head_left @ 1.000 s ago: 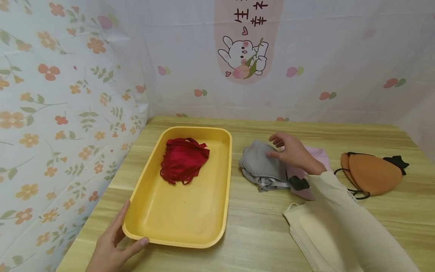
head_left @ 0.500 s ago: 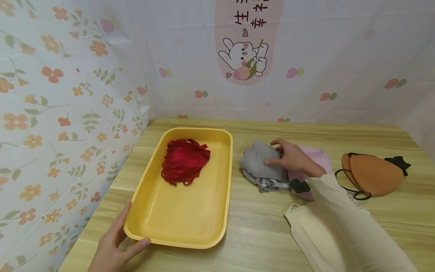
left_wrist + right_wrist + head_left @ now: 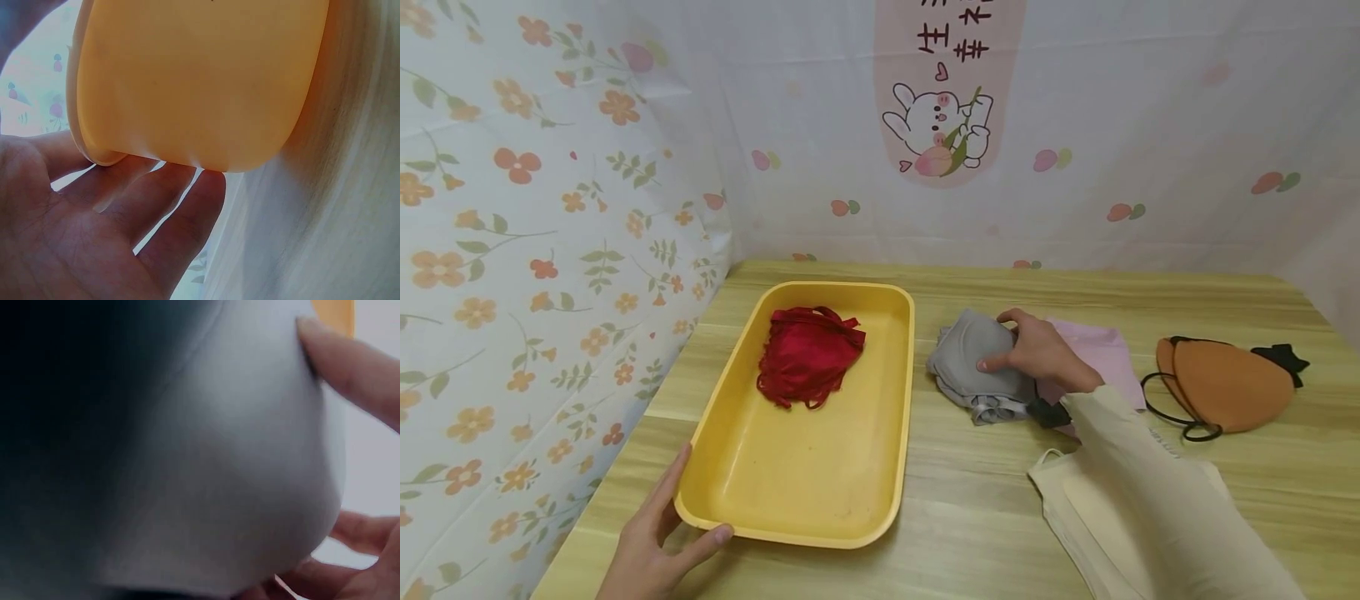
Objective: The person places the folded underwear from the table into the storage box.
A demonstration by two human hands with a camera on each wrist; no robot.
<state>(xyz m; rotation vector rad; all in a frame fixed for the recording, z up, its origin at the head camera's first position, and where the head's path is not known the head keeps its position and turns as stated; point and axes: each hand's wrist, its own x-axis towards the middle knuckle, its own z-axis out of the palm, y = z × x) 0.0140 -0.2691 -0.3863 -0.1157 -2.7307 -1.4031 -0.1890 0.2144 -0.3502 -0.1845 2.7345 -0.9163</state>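
Garment of grey fabric (image 3: 972, 364) looks smooth and rounded.

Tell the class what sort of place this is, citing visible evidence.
Probably a screened-off tabletop work area indoors: creased, printed sheets hang behind and left of a wood-grain table, which holds a yellow tray and a gray garment.

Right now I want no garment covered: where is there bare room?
Bare table lies between the yellow tray and cream garment; the tray's near half, below the red garment, is bare too. Crowded: where the right hand grips the grey garment.
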